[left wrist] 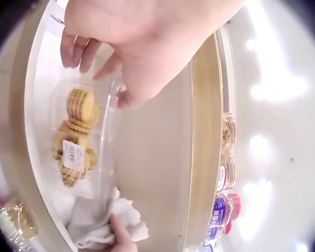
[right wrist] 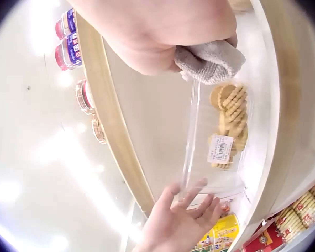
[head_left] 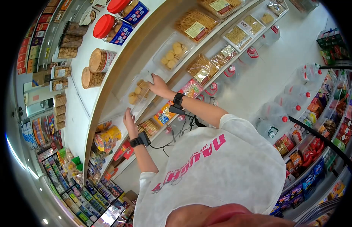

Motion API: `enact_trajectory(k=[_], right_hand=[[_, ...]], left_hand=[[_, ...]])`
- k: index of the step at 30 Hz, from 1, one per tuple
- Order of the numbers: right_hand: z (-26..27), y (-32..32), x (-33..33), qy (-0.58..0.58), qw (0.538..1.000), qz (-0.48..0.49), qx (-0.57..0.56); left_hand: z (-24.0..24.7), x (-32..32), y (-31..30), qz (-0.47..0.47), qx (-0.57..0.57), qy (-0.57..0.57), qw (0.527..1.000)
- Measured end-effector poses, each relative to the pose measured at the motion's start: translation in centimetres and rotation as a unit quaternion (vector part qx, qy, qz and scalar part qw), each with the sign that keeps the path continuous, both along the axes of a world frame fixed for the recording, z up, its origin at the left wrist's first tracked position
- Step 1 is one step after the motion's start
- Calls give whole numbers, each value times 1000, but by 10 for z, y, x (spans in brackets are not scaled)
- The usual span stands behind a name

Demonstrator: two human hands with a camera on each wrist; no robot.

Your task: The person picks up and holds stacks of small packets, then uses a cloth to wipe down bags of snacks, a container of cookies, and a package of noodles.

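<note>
A clear plastic box of round cookies with a white barcode label lies on a white shelf between my two hands. At its near left end is my left hand, fingers extended and spread, fingertips right at the box's end wall. My right hand grips a crumpled grey-white cloth over the opposite end of the box. In the left wrist view the cloth bunches against that end, beneath the right-hand fingers. Part of the box is hidden by the cloth.
Another box of cookies sits further along the shelf, near packs of thin sticks. Yellow tubs stand on the left. Jars with red lids line the top ledge. Packaged snacks fill the shelf below; cables hang nearby.
</note>
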State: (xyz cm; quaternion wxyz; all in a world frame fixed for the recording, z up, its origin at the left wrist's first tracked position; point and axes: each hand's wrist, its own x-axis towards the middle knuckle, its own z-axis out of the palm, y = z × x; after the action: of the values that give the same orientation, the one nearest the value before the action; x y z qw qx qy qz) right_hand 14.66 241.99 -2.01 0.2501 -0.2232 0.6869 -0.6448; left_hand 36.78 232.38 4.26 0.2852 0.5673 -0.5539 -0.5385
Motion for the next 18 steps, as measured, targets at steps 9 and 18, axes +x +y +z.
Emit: enact_trajectory(k=[9, 18], right_hand=[[43, 46, 13, 88, 996, -9, -9], [56, 53, 33, 106, 989, -101, 26]], left_hand=[[6, 13, 16, -37, 129, 85, 987], [28, 11, 44, -112, -62, 13, 992]])
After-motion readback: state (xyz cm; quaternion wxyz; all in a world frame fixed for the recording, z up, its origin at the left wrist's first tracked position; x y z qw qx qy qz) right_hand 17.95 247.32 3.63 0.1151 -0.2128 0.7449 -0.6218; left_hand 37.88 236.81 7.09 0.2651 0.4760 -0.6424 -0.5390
